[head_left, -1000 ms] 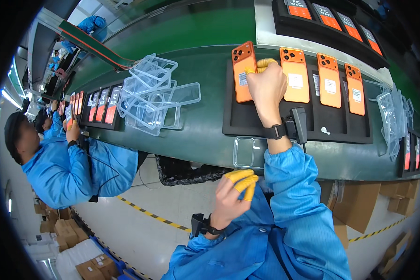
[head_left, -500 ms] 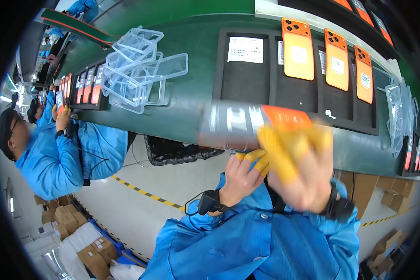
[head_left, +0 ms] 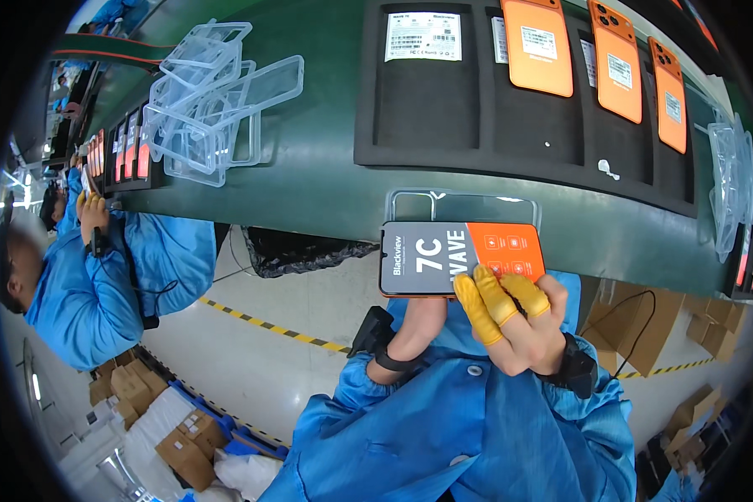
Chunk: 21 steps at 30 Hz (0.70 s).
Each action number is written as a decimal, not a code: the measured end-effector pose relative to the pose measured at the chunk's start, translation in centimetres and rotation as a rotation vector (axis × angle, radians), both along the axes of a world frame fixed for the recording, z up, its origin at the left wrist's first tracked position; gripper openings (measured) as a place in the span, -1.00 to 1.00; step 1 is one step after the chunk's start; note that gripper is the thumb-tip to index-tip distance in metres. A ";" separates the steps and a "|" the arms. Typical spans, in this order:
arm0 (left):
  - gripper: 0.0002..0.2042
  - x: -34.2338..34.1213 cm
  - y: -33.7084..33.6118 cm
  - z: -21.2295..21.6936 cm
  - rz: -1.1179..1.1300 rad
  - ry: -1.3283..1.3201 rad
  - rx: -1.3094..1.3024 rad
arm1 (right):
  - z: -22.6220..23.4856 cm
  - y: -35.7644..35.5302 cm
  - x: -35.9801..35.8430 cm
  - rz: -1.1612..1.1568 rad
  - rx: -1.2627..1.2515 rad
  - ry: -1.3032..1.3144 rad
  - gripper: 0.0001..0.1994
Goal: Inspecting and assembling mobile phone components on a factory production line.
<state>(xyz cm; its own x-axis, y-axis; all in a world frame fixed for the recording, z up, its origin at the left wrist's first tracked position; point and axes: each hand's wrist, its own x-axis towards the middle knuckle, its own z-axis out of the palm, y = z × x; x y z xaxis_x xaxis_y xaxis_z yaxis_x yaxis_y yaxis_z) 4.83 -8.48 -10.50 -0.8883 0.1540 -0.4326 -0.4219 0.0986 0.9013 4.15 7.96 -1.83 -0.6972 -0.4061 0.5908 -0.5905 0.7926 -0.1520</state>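
Note:
A smartphone (head_left: pixel 422 259) lies level in front of me at the table's near edge, its face up and covered by a grey and orange film. My right hand (head_left: pixel 520 326), wearing yellow finger cots, is closed on its near right edge, fingertips on the film. Of my left hand (head_left: pixel 424 318) only the back and wrist show; the phone covers its fingers. Just beyond the phone, partly beneath it, is a clear phone case (head_left: pixel 485 205). Farther off, a black foam tray (head_left: pixel 427 113) holds three orange phones (head_left: pixel 537 54), backs up with white labels, and its left compartment has a label.
Clear cases (head_left: pixel 205 125) are heaped at the left on the green table (head_left: pixel 314 184), and more clear cases (head_left: pixel 729 188) stand at the right. A co-worker in blue (head_left: pixel 134 276) sits at the left. Below are a black bag (head_left: pixel 301 253) and cardboard boxes (head_left: pixel 644 330).
The phone has stopped moving and now lies flat and sharp in view. My right hand has come lower, and my left fingers have gone out of sight beneath the phone. The view has shifted.

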 end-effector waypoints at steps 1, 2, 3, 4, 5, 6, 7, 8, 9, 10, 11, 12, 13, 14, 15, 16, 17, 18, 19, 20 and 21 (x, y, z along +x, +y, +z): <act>-0.72 0.0 -0.1 -0.7 0.016 -0.013 0.050 | -0.3 -0.1 0.0 0.001 0.012 0.009 -0.59; -0.71 0.1 -0.2 -1.2 0.031 -0.027 0.100 | -0.4 -0.2 0.0 0.002 0.024 0.017 -0.59; -0.72 0.2 -0.1 -1.6 0.079 -0.004 0.154 | -0.5 -0.4 -0.1 0.006 0.017 0.010 -0.59; -0.72 0.4 -0.1 -1.6 0.077 -0.007 0.153 | -0.7 -0.5 0.0 0.004 0.016 0.007 -0.59; -0.74 0.3 0.0 -0.9 0.136 -0.056 0.212 | -0.9 -0.5 0.1 -0.016 0.016 0.019 -0.59; -0.74 0.1 0.2 -0.3 0.196 -0.105 0.270 | -1.1 -0.6 0.0 -0.034 0.016 0.033 -0.59; -0.74 -0.2 0.8 0.7 0.196 -0.107 0.268 | -1.2 -0.6 0.0 -0.034 0.015 0.030 -0.59; -0.77 -0.5 1.4 2.0 0.253 -0.093 0.362 | -1.1 -0.8 -0.1 -0.064 0.016 0.039 -0.59; -0.79 -0.6 1.7 2.7 0.311 -0.076 0.455 | -1.1 -1.0 -0.2 -0.093 0.016 0.047 -0.59; -0.79 -0.6 1.5 2.4 0.315 -0.077 0.449 | -1.2 -1.0 -0.4 -0.089 0.011 0.045 -0.59; -0.81 -0.8 1.3 2.1 0.233 0.034 0.385 | -1.3 -1.0 -0.7 -0.108 0.012 0.071 -0.56; -0.83 -1.0 1.2 2.1 0.150 0.143 0.321 | -1.4 -1.0 -1.0 -0.128 0.013 0.097 -0.52; -0.84 -0.9 1.3 2.5 0.170 0.102 0.285 | -1.4 -1.0 -1.2 -0.116 0.014 0.068 -0.54; -0.84 -0.8 1.2 2.4 0.173 0.100 0.286 | -1.5 -1.0 -1.4 -0.113 0.015 0.065 -0.54; -0.83 -0.7 1.1 2.3 0.171 0.108 0.286 | -1.7 -0.9 -1.5 -0.100 0.009 0.049 -0.55; -0.83 -0.6 1.0 2.3 0.168 0.116 0.287 | -1.8 -0.9 -1.6 -0.087 0.002 0.033 -0.55; -0.83 -0.6 0.9 2.3 0.170 0.113 0.288 | -1.7 -0.7 -1.7 -0.086 0.004 0.030 -0.55; -0.83 -0.8 0.8 2.5 0.148 0.115 0.268 | -1.6 -0.5 -1.8 -0.076 0.015 0.024 -0.56; -0.83 -0.9 0.7 2.5 0.127 0.117 0.249 | -1.6 -0.3 -1.9 -0.067 0.026 0.018 -0.56; -0.83 -1.0 0.6 2.5 0.128 0.116 0.250 | -1.6 -0.2 -2.0 -0.066 0.026 0.017 -0.56; -0.84 -1.0 0.4 2.2 0.108 0.107 0.298 | -1.7 0.0 -2.0 -0.048 0.035 0.039 -0.57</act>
<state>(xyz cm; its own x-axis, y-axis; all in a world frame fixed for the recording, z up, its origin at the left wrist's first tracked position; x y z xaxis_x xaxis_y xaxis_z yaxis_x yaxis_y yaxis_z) 3.81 -8.12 -8.25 -0.9443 0.1628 -0.2862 -0.3171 -0.2162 0.9234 2.11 7.94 -3.51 -0.6932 -0.3933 0.6040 -0.5565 0.8246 -0.1018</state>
